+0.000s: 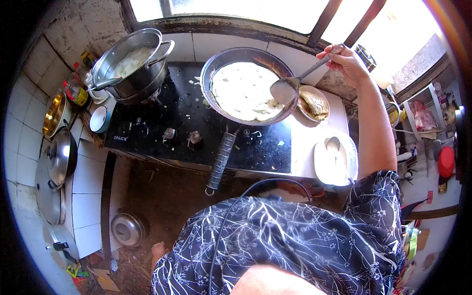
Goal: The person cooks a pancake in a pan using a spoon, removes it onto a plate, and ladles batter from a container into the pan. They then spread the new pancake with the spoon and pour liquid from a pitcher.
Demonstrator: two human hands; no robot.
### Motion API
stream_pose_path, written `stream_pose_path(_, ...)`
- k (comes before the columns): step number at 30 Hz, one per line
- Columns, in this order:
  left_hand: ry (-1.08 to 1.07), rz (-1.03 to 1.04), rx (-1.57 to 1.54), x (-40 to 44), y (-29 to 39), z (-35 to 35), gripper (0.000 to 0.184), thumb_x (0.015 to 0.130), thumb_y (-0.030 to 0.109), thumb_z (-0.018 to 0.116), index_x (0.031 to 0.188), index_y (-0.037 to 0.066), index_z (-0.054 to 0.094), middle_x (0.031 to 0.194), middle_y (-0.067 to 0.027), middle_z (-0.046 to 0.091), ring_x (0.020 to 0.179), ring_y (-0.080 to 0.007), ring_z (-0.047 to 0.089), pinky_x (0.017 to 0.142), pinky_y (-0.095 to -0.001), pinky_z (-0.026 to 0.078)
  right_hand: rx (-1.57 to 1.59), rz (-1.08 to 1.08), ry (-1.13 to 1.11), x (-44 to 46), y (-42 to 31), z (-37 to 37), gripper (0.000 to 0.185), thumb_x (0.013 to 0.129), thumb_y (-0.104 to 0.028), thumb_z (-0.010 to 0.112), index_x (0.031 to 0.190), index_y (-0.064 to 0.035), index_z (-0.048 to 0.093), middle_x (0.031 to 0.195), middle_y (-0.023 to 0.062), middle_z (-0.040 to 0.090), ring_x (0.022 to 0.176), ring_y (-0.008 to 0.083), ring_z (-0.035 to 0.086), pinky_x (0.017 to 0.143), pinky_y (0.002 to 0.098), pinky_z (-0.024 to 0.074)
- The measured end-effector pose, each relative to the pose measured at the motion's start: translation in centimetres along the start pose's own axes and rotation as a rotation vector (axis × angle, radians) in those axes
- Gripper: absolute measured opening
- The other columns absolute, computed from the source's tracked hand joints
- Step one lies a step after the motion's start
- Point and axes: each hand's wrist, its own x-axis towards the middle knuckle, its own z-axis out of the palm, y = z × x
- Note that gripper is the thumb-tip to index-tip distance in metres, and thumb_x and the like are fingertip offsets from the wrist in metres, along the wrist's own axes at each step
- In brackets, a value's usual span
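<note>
My right hand (346, 64) is closed around the handle of a metal ladle (285, 91), whose bowl is over the right edge of the frying pan (221, 59). Pale batter with small green flecks (243, 91) is spread across the pan, which sits on the black stove (260, 152), its wrapped handle pointing toward me. Right of the pan, a bowl holds folded, browned flatbread (313, 105). A white bowl (324, 164) with a spoon in it stands nearer my body. Only a small part of my left hand (158, 250) shows low beside my shirt; its fingers are unclear.
A steel pot (140, 88) with pale contents stands on the stove's left side. Farther left are a small cup (100, 119), bottles (76, 93), a golden-lined basin (53, 114) and lids (63, 157). A round metal lid (127, 229) lies low at the left. A window is behind the stove.
</note>
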Motion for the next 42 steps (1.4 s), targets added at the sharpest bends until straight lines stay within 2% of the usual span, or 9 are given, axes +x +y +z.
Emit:
stream_pose_path(6, 0.007, -0.004, -0.010, -0.3, 0.0, -0.1, 0.022, 0.079, 0.020, 0.052, 0.083, -0.001, 0.056, 0.068, -0.0124, 0.056, 0.054, -0.0249, 0.056, 0.046, -0.0364, 0.046, -0.063, 0.040, -0.013, 1.6, -0.3, -0.1, 0.011, 0.086, -0.010, 0.048, 0.096, -0.0083, 0.051, 0.097, 0.0104, 0.059, 0.079, 0.0097, 0.053, 0.074, 0.0231, 0.0435)
stream_pose_path(16, -0.005, 0.008, -0.084, -0.5, -1.7, -0.5, 0.021, 0.079, 0.020, 0.052, 0.079, -0.001, 0.055, 0.066, -0.0122, 0.054, 0.053, -0.0257, 0.056, 0.045, -0.0371, 0.045, -0.005, -0.094, -0.019, 4.1, 0.4, 0.6, 0.012, 0.085, -0.009, 0.048, 0.097, -0.0074, 0.051, 0.100, 0.0109, 0.059, 0.079, 0.0097, 0.053, 0.075, 0.0230, 0.0437)
stream_pose_path(19, -0.011, 0.017, -0.111, -0.5, -2.0, -0.4, 0.021, 0.078, 0.020, 0.052, 0.079, -0.001, 0.055, 0.066, -0.0122, 0.054, 0.053, -0.0259, 0.056, 0.044, -0.0373, 0.044, 0.186, -0.133, 0.157, 4.0, 1.2, 2.4, 0.013, 0.084, -0.009, 0.051, 0.097, -0.0042, 0.050, 0.099, 0.0122, 0.059, 0.075, 0.0108, 0.053, 0.074, 0.0218, 0.0446)
stream_pose_path(24, -0.025, 0.229, 0.345, 0.2, -1.5, -0.7, 0.024, 0.075, 0.022, 0.054, 0.085, 0.001, 0.059, 0.066, -0.0106, 0.056, 0.054, -0.0225, 0.057, 0.047, -0.0343, 0.045, 0.522, 0.027, 0.379, 2.9, 3.8, 8.5, 0.018, 0.083, -0.002, 0.049, 0.100, 0.0005, 0.046, 0.095, 0.0173, 0.058, 0.075, 0.0197, 0.057, 0.068, 0.0272, 0.0492)
stream_pose_path(25, -0.057, 0.037, 0.025, -1.8, 0.1, -0.3, 0.023, 0.077, 0.022, 0.054, 0.086, 0.002, 0.060, 0.065, -0.0108, 0.056, 0.056, -0.0224, 0.057, 0.048, -0.0339, 0.047, 0.622, 0.080, 0.394, 3.0, 5.1, 9.0, 0.018, 0.083, -0.002, 0.048, 0.101, 0.0008, 0.045, 0.096, 0.0180, 0.058, 0.075, 0.0210, 0.057, 0.069, 0.0277, 0.0492)
stream_pose_path(30, 0.057, 0.115, 0.097, -7.5, 6.1, -0.3, 0.020, 0.079, 0.020, 0.053, 0.080, 0.001, 0.058, 0.063, -0.0112, 0.055, 0.050, -0.0224, 0.055, 0.045, -0.0349, 0.048, 0.837, 0.210, 0.466, 0.1, 8.1, 9.6, 0.025, 0.081, 0.001, 0.047, 0.105, 0.0022, 0.043, 0.097, 0.0201, 0.056, 0.079, 0.0253, 0.056, 0.070, 0.0307, 0.0499)
stream_pose_path(34, 0.030, 0.082, 0.072, -5.0, 5.2, -1.0, 0.020, 0.079, 0.021, 0.054, 0.083, 0.001, 0.057, 0.064, -0.0117, 0.055, 0.050, -0.0225, 0.055, 0.045, -0.0347, 0.048, 0.700, 0.357, 0.460, -4.4, 7.4, 6.9, 0.021, 0.079, 0.003, 0.047, 0.099, 0.0054, 0.049, 0.091, 0.0190, 0.056, 0.081, 0.0258, 0.058, 0.076, 0.0315, 0.0507)
stream_pose_path(40, 0.000, 0.083, 0.062, -2.6, 6.0, -2.6, 0.021, 0.080, 0.021, 0.054, 0.088, 0.001, 0.056, 0.067, -0.0125, 0.055, 0.051, -0.0227, 0.055, 0.045, -0.0345, 0.048, 0.180, 0.440, 0.308, -9.4, 2.5, 5.4, 0.022, 0.071, -0.005, 0.060, 0.092, 0.0013, 0.058, 0.078, 0.0120, 0.060, 0.069, 0.0151, 0.059, 0.064, 0.0234, 0.0502)
stream_pose_path(42, -0.011, 0.088, 0.064, -1.9, 6.5, -3.4, 0.022, 0.080, 0.021, 0.054, 0.089, 0.001, 0.055, 0.068, -0.0128, 0.055, 0.052, -0.0228, 0.055, 0.045, -0.0344, 0.048, -0.531, 0.480, 0.190, -10.1, 0.3, 7.2, 0.024, 0.069, -0.011, 0.064, 0.090, -0.0009, 0.061, 0.080, 0.0105, 0.062, 0.069, 0.0154, 0.059, 0.064, 0.0258, 0.0475)
